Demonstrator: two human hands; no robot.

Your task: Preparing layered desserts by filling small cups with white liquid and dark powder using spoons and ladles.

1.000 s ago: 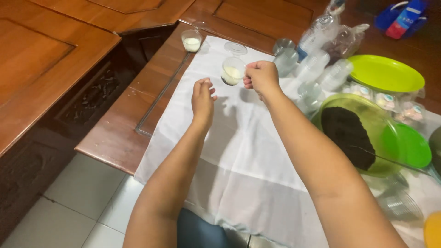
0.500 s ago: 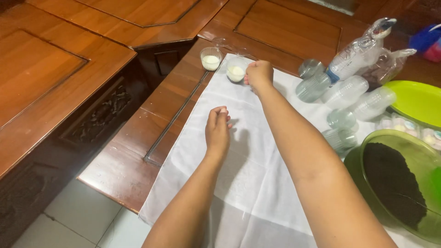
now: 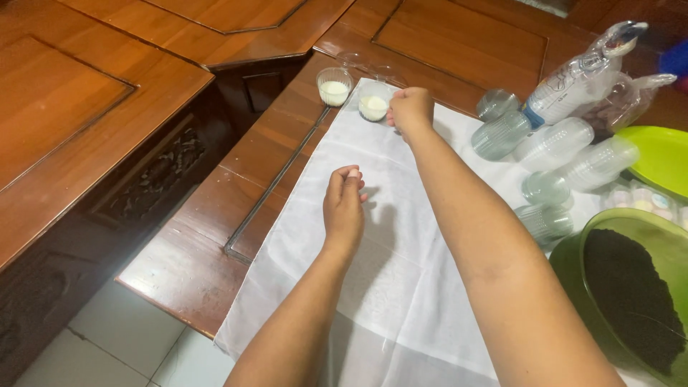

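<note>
The person's right hand [image 3: 411, 109] reaches to the far end of the white cloth [image 3: 373, 236], its fingers closed around the side of a small clear cup [image 3: 373, 107] partly filled with a white substance; the cup stands on the cloth's far corner, just beside a second filled cup [image 3: 334, 87] that sits on the bare wooden table [image 3: 215, 215]. The left hand [image 3: 344, 206] hovers over the middle of the cloth with its fingertips drawn together, and whether they pinch anything cannot be told. The risks look modest but real: the cup is light and thin-walled, so a squeeze or a sideways nudge could tip it and spill the white filling onto the cloth, or knock it against its neighbour. The outstretched right forearm also passes near the loose empty cups [image 3: 552, 154] lying on their sides (they would roll easily), and the green bowl of dark crumbs [image 3: 638, 287] sits close to the elbow, where a careless pull back could jostle it.
</note>
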